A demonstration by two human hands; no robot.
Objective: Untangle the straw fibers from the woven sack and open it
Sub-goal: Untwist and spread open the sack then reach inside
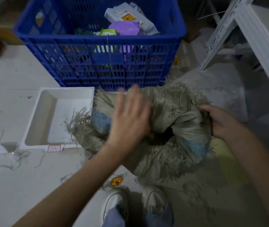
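A grey-green woven sack (171,112) lies on the floor ahead of my feet, its rim rolled back around a dark opening (163,136). Frayed straw fibers (78,123) stick out along its edges, thickest at the left and along the near side. My left hand (130,117) hovers over the sack's left part, blurred, fingers spread, holding nothing. My right hand (220,122) grips the sack's right edge, fingers curled into the fabric. A blue patch (101,122) shows through at the left of the sack, another at the right (196,148).
A blue plastic crate (97,66) with several packages stands just beyond the sack. A white tray (32,122) lies to the left. White metal shelving (253,38) stands at the right. Loose fibers and a yellow-red tag (116,181) litter the floor near my shoes (114,203).
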